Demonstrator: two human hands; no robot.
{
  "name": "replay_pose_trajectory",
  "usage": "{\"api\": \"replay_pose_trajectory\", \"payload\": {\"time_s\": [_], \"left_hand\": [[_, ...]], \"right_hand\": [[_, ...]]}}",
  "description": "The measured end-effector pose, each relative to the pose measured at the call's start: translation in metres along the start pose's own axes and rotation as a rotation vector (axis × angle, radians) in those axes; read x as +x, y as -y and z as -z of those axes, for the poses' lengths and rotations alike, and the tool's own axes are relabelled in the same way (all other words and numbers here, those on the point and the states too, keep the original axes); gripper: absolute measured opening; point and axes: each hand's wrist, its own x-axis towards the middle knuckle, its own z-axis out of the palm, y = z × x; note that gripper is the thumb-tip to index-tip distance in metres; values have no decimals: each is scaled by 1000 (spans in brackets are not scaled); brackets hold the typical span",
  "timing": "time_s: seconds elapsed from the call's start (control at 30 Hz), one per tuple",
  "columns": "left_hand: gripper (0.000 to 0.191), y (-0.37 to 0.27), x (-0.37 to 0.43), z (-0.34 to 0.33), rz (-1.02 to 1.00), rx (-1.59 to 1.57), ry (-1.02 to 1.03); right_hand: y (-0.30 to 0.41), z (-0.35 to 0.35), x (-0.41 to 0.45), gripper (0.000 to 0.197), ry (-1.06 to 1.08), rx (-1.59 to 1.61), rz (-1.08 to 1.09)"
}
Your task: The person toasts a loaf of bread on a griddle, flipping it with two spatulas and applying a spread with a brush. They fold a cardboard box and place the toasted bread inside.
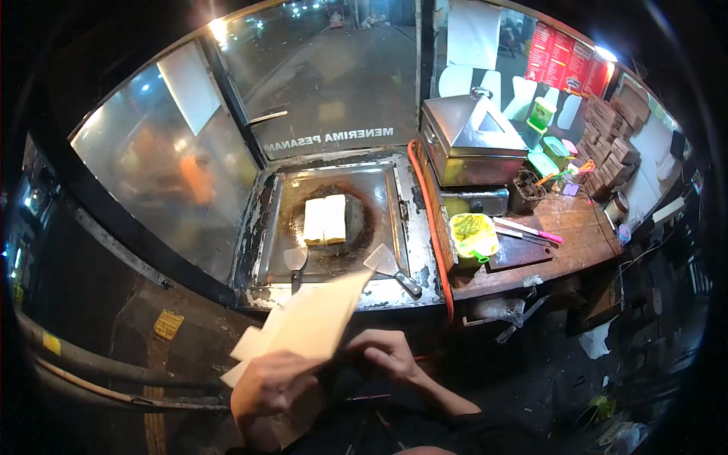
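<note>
My left hand (273, 382) grips a pale cardboard food box (313, 315), partly folded, with flaps sticking out at its left. My right hand (391, 352) is beside the box's lower right edge, its fingers curled. Whether those fingertips pinch the cardboard is hidden. Beyond the box lies a flat metal griddle (375, 185), browned around the middle. Two pale slabs of bread (325, 220) rest on it side by side, a thin gap between them. One metal spatula (296, 260) leans at the griddle's near edge, its handle partly behind the box. A second spatula (383, 261) lies at the near right corner.
An orange gas hose (430, 227) runs along the griddle's right side. On the wooden counter (586, 239) stand a lidded steel steamer-like box (478, 153), a tub of yellow spread (473, 234), knives (529, 230) and stacked folded cartons (611, 142). Glass panes (335, 74) enclose the stall.
</note>
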Motion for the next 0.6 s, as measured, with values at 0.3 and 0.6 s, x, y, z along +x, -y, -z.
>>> {"api": "replay_pose_trajectory", "payload": {"time_s": [0.3,0.6], "left_hand": [[37,109,-35,-156,348,117,390],[40,186,-87,-265,540,-161,313]], "right_hand": [[-166,9,-60,43,5,-283,-805],[-225,21,-117,31,-366,369,-1166]]}}
